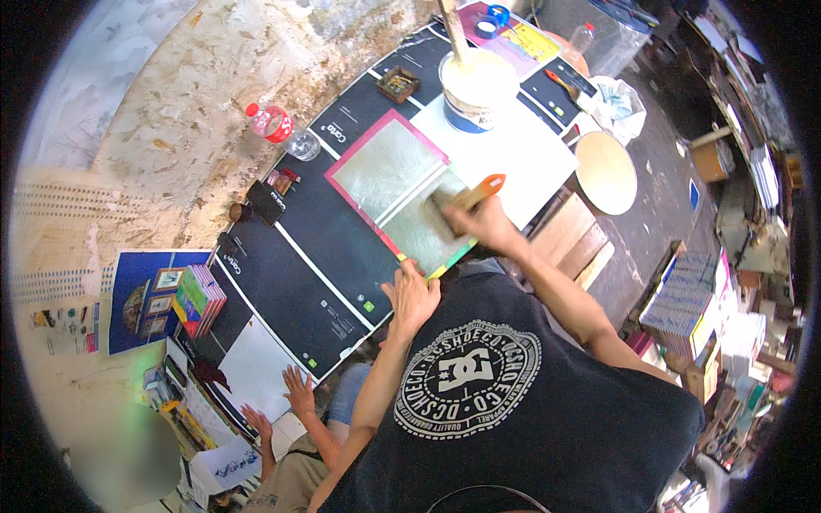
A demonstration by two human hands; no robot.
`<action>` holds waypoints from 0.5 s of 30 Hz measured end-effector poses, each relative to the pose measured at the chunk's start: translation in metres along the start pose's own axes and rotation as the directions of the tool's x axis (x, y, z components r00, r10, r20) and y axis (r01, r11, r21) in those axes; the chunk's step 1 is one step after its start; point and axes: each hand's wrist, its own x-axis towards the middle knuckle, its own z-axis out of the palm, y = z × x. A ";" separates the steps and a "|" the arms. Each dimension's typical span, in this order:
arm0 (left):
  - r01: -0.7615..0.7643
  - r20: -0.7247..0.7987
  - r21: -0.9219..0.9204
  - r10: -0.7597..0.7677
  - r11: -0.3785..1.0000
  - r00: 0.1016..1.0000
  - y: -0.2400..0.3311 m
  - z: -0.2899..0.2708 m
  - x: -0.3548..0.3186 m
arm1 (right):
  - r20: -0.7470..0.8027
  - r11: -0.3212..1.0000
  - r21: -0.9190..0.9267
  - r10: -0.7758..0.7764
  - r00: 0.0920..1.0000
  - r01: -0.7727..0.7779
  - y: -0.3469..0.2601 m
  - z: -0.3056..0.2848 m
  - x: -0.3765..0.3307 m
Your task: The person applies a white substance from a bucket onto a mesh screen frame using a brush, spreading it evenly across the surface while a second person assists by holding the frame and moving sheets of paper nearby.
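A flat paintbrush [490, 186] with an orange handle is gripped in my right hand [486, 226]. Its wide bristles [446, 210] lie against the lower right part of a coated sheet [385, 167], wet-looking and pale grey-green. Pink strips edge most of that sheet; yellow and green show along its near edge, and two white lines run across it. At its near corner rests my left hand [414, 295], holding nothing that I can see, fingers stretched onto the edge and thumb apart. A large white sheet [539, 158] lies beyond. On it stands a bucket [479, 90] of cream-coloured paste with a stick [451, 26] in it.
Black panels [299, 231] cover the table. A plastic bottle [282, 131] lies by the wall, near a small box [398, 83]. At lower left another person's hands [298, 392] touch a white sheet [255, 368]. A round lid [606, 173] and stacked books [684, 299] are at right.
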 end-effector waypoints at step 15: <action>0.195 -0.109 0.144 -0.180 0.970 0.978 0.058 -0.005 0.072 | 0.153 0.921 -0.174 -0.325 0.933 0.349 0.018 0.078 0.119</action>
